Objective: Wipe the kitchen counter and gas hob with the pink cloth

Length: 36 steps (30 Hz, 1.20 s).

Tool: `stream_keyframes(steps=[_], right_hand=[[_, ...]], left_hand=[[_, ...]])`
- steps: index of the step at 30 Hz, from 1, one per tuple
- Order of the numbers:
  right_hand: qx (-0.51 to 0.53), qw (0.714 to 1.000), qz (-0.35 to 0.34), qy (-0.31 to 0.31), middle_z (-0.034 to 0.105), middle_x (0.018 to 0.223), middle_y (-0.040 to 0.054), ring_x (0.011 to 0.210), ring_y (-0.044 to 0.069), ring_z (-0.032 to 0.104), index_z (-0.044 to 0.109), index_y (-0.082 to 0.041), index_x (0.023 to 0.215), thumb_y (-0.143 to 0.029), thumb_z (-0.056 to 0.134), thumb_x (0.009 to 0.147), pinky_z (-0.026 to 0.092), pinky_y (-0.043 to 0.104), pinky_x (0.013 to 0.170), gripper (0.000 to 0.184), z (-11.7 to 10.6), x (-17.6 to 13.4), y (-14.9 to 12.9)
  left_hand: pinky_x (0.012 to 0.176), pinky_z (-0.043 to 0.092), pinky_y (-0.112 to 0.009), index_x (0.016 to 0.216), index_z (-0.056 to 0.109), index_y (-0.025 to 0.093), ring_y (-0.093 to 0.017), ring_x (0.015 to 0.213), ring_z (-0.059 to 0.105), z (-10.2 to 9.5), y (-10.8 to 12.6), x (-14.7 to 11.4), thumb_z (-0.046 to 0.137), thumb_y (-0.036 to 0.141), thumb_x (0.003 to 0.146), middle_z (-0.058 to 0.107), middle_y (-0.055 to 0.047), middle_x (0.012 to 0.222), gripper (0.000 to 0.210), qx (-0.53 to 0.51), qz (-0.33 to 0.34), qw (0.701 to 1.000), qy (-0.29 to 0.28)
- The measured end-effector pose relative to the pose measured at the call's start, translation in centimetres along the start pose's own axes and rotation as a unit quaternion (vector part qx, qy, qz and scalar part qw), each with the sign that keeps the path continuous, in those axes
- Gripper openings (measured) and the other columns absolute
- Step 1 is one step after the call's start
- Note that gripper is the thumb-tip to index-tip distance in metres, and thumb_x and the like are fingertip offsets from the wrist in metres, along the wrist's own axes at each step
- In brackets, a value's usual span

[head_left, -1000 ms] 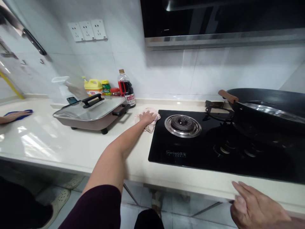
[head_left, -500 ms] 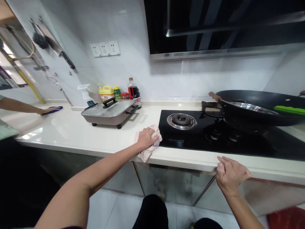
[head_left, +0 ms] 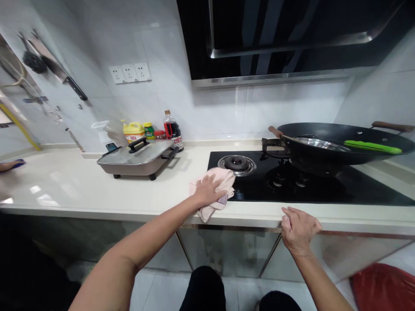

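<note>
My left hand point(head_left: 207, 190) presses down on a pale pink cloth point(head_left: 223, 178), its fingers gripping the folds. The cloth lies bunched on the white counter, its right part over the near left corner of the black gas stove point(head_left: 256, 190). Just behind it is the stove's left burner point(head_left: 237, 164). At the counter's front edge, right of the cloth, my right hand point(head_left: 300, 229) rests with curled fingers; I see nothing in it. A lidded electric pan point(head_left: 136, 162) stands to the left of the cloth.
A black wok point(head_left: 324, 155) with a green-handled utensil point(head_left: 372, 147) sits on the right burner. Behind the pan stand a soy sauce bottle point(head_left: 173, 131), a yellow jug point(head_left: 133, 129) and a spray bottle point(head_left: 103, 134). The range hood point(head_left: 275, 39) hangs above. Another person's hand point(head_left: 8, 166) is far left.
My left hand has shifted the cloth rightward onto the stove corner, and it is spread wider. My right hand stays at the counter edge. The view has turned right, leaving less of the other person visible.
</note>
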State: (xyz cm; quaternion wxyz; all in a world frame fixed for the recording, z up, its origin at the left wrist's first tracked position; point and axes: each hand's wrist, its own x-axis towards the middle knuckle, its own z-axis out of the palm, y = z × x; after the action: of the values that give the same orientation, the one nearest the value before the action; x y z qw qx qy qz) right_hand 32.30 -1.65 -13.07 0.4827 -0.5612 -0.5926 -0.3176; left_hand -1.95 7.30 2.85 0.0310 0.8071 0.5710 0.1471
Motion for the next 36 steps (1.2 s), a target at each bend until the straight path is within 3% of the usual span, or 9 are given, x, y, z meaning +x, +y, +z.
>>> stream_keyframes(steps=[2,4,9,17,21,30,33,36], right_hand=[[0.003,1.0,0.013,-0.009,0.073,0.109,0.0074,0.098,0.023,0.06,0.074,-0.022,0.106,-0.034,0.052,0.098,0.028,0.044,0.094,0.027,-0.3,0.1,-0.3],[0.007,0.999,0.026,-0.024,0.073,0.111,0.0076,0.1,0.023,0.06,0.074,-0.022,0.109,-0.032,0.051,0.098,0.028,0.044,0.095,0.027,-0.7,0.3,-0.8],[0.011,0.999,0.037,-0.029,0.073,0.113,0.0072,0.102,0.023,0.06,0.074,-0.023,0.112,-0.032,0.051,0.1,0.029,0.043,0.095,0.027,-1.4,0.7,-1.6],[0.005,0.999,0.024,-0.03,0.074,0.114,0.0065,0.104,0.023,0.063,0.072,-0.024,0.116,-0.033,0.051,0.103,0.031,0.042,0.096,0.026,-2.2,1.1,-2.0],[0.006,0.999,0.032,-0.035,0.074,0.115,0.0071,0.104,0.024,0.064,0.073,-0.024,0.116,-0.032,0.051,0.102,0.033,0.043,0.095,0.027,-2.1,1.0,-2.0],[0.012,1.0,-0.009,0.019,0.075,0.106,0.0074,0.096,0.025,0.068,0.072,-0.023,0.111,-0.031,0.049,0.101,0.035,0.042,0.086,0.026,-0.7,0.9,-1.4],[0.026,0.999,-0.001,0.024,0.075,0.102,0.008,0.096,0.026,0.068,0.071,-0.023,0.109,-0.03,0.048,0.101,0.038,0.044,0.085,0.025,-0.5,0.8,-1.5],[0.037,0.999,0.002,0.018,0.075,0.102,0.0075,0.097,0.028,0.068,0.072,-0.026,0.113,-0.032,0.05,0.1,0.041,0.045,0.086,0.026,-0.3,0.1,-1.0]], left_hand=[[0.12,0.025,-0.071,0.152,0.054,0.045,-0.044,0.156,0.027,0.6,0.6,0.2,0.051,0.073,0.095,0.034,-0.005,0.172,0.063,0.036,0.001,0.997,-0.063],[0.119,0.023,-0.074,0.155,0.049,0.047,-0.046,0.157,0.023,1.0,0.4,0.4,0.046,0.077,0.095,0.029,-0.005,0.174,0.068,0.043,-0.01,0.996,-0.078],[0.118,0.033,-0.063,0.154,0.05,0.045,-0.041,0.154,0.032,1.6,-1.3,2.4,0.042,0.077,0.097,0.034,-0.006,0.171,0.066,0.054,-0.022,0.997,-0.052],[0.113,0.039,-0.062,0.154,0.051,0.033,-0.04,0.145,0.045,1.6,-2.4,8.5,0.031,0.067,0.103,0.04,-0.014,0.166,0.065,0.048,-0.103,0.992,-0.047],[0.113,0.04,-0.059,0.154,0.05,0.03,-0.04,0.144,0.047,2.1,-3.7,12.2,0.028,0.063,0.103,0.042,-0.015,0.165,0.064,0.064,-0.138,0.988,-0.036],[0.11,0.042,-0.057,0.155,0.048,0.03,-0.04,0.138,0.052,3.3,-6.8,22.9,0.027,0.067,0.102,0.048,-0.018,0.16,0.068,0.09,-0.16,0.982,-0.045],[0.11,0.042,-0.057,0.157,0.048,0.028,-0.041,0.14,0.051,3.7,-6.8,26.9,0.029,0.067,0.102,0.046,-0.02,0.161,0.07,0.096,-0.156,0.982,-0.056],[0.111,0.041,-0.06,0.155,0.053,0.025,-0.044,0.141,0.05,4.4,-5.3,31.1,0.035,0.065,0.101,0.048,-0.021,0.16,0.069,0.099,-0.132,0.984,-0.067]])
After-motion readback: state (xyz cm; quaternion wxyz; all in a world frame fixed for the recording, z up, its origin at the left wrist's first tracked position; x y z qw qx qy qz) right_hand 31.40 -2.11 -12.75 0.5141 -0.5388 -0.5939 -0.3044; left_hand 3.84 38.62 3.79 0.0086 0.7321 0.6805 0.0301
